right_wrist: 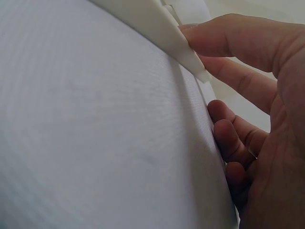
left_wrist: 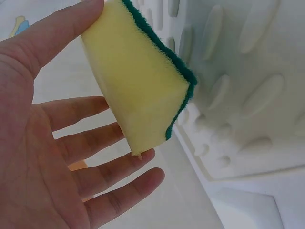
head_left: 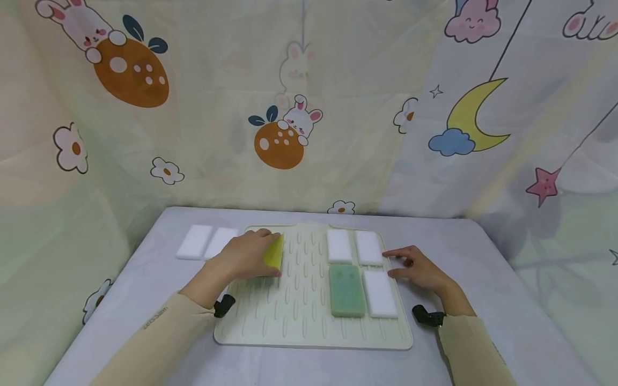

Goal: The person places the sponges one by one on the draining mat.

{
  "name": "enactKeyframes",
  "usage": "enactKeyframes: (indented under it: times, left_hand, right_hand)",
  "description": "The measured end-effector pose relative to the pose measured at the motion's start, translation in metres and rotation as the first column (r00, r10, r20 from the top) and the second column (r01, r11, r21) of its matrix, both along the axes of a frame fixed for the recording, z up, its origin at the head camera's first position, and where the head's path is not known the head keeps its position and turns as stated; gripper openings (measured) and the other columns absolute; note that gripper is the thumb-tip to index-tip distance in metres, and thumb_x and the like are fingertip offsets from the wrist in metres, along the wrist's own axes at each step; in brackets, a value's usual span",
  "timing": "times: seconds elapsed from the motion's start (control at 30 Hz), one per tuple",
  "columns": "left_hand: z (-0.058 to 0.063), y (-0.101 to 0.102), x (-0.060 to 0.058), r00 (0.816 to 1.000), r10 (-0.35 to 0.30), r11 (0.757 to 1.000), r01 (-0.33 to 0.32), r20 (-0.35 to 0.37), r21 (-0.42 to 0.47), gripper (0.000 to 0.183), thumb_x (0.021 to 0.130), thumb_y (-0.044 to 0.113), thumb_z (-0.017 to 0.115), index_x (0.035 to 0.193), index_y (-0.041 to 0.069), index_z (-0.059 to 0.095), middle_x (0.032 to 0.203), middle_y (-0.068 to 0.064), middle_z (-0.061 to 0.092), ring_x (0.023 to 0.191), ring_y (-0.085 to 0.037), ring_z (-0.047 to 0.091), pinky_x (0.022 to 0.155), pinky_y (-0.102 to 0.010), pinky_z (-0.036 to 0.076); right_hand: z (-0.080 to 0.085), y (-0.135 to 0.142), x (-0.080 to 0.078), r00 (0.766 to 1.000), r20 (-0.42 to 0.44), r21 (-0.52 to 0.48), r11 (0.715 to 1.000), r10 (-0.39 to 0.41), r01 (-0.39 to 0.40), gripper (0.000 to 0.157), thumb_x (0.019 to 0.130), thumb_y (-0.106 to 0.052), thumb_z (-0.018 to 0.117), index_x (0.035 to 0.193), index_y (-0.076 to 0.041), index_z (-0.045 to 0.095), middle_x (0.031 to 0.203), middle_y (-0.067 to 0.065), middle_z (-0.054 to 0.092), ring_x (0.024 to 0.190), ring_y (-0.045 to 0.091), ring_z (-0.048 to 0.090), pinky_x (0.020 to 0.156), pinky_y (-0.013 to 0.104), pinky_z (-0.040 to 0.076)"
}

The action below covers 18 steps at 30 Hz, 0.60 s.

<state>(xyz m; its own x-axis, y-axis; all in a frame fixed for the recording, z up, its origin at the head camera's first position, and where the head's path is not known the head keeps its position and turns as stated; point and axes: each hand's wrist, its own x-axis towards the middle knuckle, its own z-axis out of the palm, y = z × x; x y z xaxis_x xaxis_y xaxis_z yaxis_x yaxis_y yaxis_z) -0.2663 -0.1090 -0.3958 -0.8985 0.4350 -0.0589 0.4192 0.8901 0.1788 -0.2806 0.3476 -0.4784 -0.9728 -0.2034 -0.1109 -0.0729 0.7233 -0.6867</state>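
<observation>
My left hand [head_left: 251,254] holds a yellow sponge [left_wrist: 131,71] with a dark green scouring layer between thumb and fingers. The sponge stands on edge over the left part of a cream mat [head_left: 299,327] with raised oval ridges, its green side toward the mat in the left wrist view. At the mat's right edge, my right hand [head_left: 420,271] touches the rim with thumb and index fingertips, while its other fingers curl loosely. Close by on the mat lie a pale green sponge [head_left: 346,290] and white sponge blocks [head_left: 380,294], flat and side by side.
Left of the mat, two more white blocks [head_left: 195,242] lie on the table, the second partly behind my left hand. A white cloth covers the table [head_left: 463,241]. Behind it hangs a patterned curtain [head_left: 212,107] with rabbits and flowers.
</observation>
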Motion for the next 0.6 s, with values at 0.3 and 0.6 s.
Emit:
enactKeyframes:
  times: [0.3,0.6]
  left_hand:
    - [-0.004,0.023,-0.015,0.999,-0.029,0.999,0.028,-0.018,-0.04,0.09,0.081,0.061,0.08,0.154,0.017,0.049,0.152,-0.008,0.054,0.133,-0.036,0.056,0.099,-0.056,0.052]
    - [-0.006,0.044,-0.026,1.0,-0.023,1.0,0.023,-0.001,-0.019,0.089,0.083,0.06,0.08,0.155,0.018,0.048,0.154,-0.008,0.052,0.136,-0.035,0.053,0.106,-0.053,0.05]
  right_hand:
    - [-0.002,-0.001,0.0,1.0,0.01,0.014,1.0,-0.013,0.013,0.054,0.086,-0.032,0.084,0.137,-0.021,0.069,0.136,0.015,0.047,0.113,0.029,0.042,0.086,0.036,0.038]
    - [0.0,-0.002,0.0,1.0,0.015,0.014,1.0,-0.019,0.018,0.055,0.086,-0.034,0.083,0.137,-0.021,0.069,0.136,0.015,0.047,0.115,0.029,0.042,0.088,0.037,0.038]
